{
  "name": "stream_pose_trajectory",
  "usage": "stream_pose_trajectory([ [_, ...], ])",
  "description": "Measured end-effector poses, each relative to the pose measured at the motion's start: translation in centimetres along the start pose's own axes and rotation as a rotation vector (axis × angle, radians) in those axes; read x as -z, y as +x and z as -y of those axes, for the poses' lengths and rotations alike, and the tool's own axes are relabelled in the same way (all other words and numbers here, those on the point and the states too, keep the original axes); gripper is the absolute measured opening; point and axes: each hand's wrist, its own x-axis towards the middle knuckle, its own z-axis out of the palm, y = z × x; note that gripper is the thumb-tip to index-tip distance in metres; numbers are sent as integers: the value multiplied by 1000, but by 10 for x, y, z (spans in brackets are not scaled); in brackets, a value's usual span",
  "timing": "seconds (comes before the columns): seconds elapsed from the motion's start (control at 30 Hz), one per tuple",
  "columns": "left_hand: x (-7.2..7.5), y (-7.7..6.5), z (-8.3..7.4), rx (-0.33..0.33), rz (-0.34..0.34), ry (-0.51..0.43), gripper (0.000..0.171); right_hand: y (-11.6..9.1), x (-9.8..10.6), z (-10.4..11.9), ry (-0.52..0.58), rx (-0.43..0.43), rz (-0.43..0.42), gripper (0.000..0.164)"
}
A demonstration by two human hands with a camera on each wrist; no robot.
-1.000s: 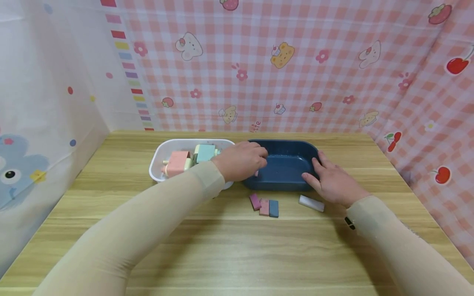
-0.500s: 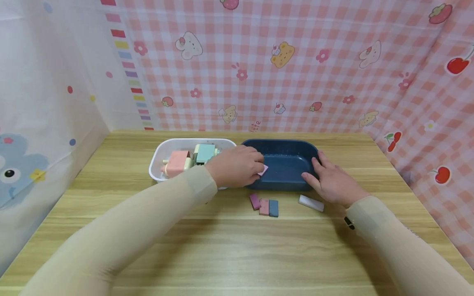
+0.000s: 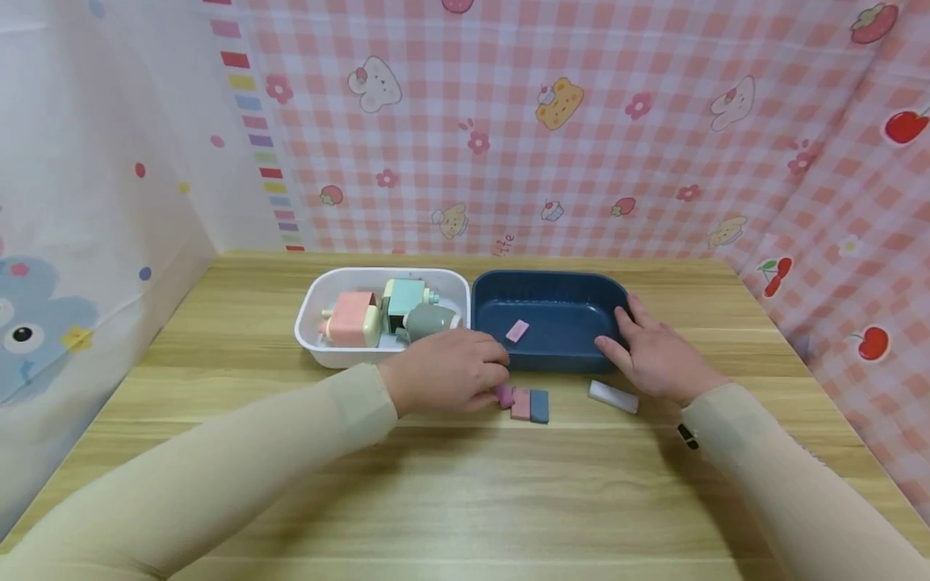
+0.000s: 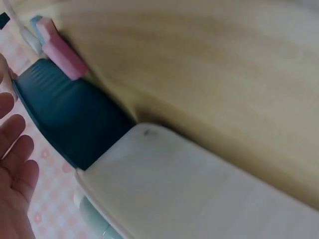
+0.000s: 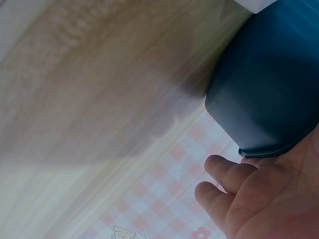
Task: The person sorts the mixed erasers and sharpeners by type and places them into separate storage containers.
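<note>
My left hand hovers low in front of the two containers, fingertips right by a magenta eraser. In the left wrist view its fingers are loosely bent, apart from that eraser. Beside it on the table lie a pink eraser and a slate-blue one. A light pink eraser lies inside the navy container. My right hand rests on that container's right end, thumb over the front rim and fingers spread along the side. Just below it lies a white eraser.
A white container adjoins the navy one on the left. It holds chunky things with small knobs: a pink one, a mint one and a grey one. A checked cloth hangs behind the wooden table.
My left hand has let go of the light pink eraser inside the navy container and moved down and towards the front, to the magenta eraser. My right hand has stayed on the rim.
</note>
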Motion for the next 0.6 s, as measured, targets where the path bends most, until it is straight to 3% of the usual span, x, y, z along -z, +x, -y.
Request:
stream_pose_trajectory([
  [0.2,-9,-5,-9,45,63,-56,34,0,1,-1,0,-10,9,96],
  [0.4,-15,-4,-16,121,199,-136,48,0,1,-2,-4,-17,16,96],
  [0.6,-19,-3,-17,116,235,-165,56,1,0,-1,-8,-20,13,97],
])
